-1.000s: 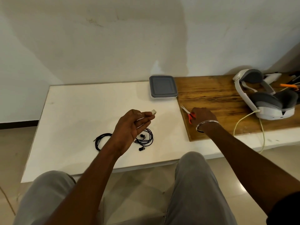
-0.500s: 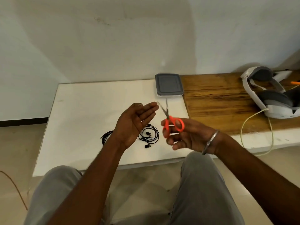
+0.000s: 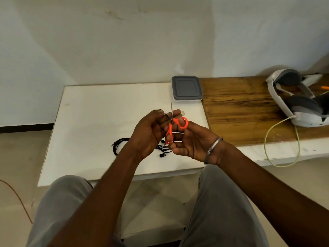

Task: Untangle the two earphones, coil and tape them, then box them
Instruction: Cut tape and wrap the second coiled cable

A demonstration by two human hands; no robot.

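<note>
My left hand [image 3: 149, 132] is raised over the white table [image 3: 99, 122], pinching a small pale piece of tape [image 3: 182, 112] that pokes out past its fingertips. My right hand [image 3: 190, 141] grips orange-handled scissors [image 3: 175, 125], their blades pointing up and open against the left hand's fingers. Two black earphones lie on the table below the hands: one coil [image 3: 120, 144] to the left, the other [image 3: 162, 150] mostly hidden by my hands, with an earbud showing. A clear box with a grey lid [image 3: 186, 88] stands shut at the back of the table.
A wooden board [image 3: 249, 111] covers the table's right part. On it rests a white and grey headset [image 3: 299, 104], with a pale yellow cable [image 3: 277, 143] looping over the front edge. My knees are under the table's near edge.
My right hand picked the scissors off the wooden board and brought them left to my left hand. The blades now meet the left fingers holding the tape.
</note>
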